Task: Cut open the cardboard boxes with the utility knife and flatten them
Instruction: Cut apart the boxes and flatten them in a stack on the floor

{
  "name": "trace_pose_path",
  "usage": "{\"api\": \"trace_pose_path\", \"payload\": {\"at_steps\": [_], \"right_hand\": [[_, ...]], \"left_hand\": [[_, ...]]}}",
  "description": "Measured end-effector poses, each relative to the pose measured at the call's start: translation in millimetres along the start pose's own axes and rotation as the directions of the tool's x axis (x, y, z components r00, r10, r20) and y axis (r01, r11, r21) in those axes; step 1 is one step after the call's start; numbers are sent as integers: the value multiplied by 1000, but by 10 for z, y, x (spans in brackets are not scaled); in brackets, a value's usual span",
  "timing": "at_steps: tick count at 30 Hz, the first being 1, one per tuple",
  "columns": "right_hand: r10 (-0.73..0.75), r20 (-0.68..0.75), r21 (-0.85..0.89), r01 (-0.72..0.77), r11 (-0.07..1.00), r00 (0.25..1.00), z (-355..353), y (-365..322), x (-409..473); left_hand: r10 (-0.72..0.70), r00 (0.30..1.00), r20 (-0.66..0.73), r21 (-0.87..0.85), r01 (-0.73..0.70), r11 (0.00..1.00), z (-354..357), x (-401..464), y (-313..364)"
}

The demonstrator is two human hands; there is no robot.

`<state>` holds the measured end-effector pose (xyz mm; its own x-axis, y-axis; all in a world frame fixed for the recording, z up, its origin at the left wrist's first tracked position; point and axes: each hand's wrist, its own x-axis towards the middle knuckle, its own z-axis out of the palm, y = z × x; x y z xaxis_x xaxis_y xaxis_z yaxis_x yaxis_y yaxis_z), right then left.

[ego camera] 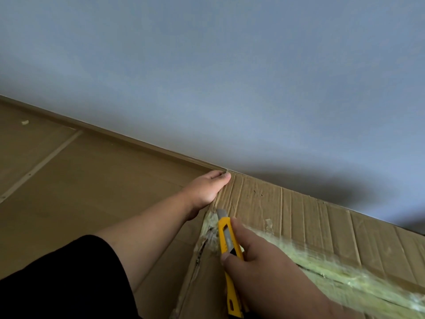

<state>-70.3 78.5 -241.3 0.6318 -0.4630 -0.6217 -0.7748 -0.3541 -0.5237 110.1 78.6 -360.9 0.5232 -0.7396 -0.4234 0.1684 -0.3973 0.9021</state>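
Grey wall [230, 65] above; my left hand [208, 189] braces the cardboard box [299, 217], fingers flat, while my right hand [264, 268] grips the utility knife [226, 240] mid-cut; next, draw it along the taped seam [322, 268].

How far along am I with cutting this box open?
Early on. Done: the taped edge near the cardboard box's corner already looks torn and ragged. In hand: your right hand grips the utility knife, blade at that edge, while your left hand steadies the far corner. Left: the long tape seam looks intact, and the box isn't flattened.
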Motion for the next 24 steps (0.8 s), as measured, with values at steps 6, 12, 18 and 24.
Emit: {"api": "trace_pose_path", "payload": {"at_steps": [6,12,18,24], "right_hand": [[-37,30,-64,39,997,999,-3,-75,-36],[-77,42,-127,81,989,996,-19,-69,-66],[-83,85,-162,96,982,993,-108,-126,-89],[-44,98,-176,61,982,994,-136,-228,-61]], "left_hand": [[-12,1000,-12,25,12,1000,-13,-5,5],[-11,999,-36,18,12,1000,25,-58,52],[-6,1000,-31,24,7,1000,41,-71,48],[-12,1000,-7,27,13,1000,35,-72,45]]}}
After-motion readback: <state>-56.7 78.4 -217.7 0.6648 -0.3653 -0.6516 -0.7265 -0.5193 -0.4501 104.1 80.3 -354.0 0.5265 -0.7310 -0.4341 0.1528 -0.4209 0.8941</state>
